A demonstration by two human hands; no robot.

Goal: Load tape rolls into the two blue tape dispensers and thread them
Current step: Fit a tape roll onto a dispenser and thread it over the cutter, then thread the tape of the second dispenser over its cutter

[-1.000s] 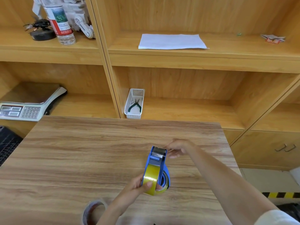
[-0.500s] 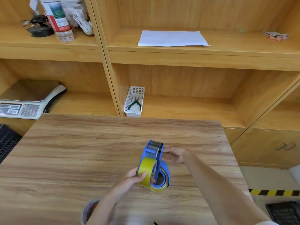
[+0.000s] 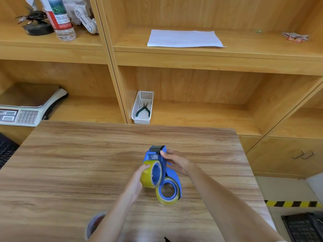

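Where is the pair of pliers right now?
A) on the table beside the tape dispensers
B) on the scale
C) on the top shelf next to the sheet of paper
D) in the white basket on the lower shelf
D: the green-handled pliers lie inside the white basket on the lower shelf, behind the table.

Likely a stockroom or workshop — wooden shelving (image 3: 192, 55), weighing scale (image 3: 26, 109), pliers (image 3: 143, 110).
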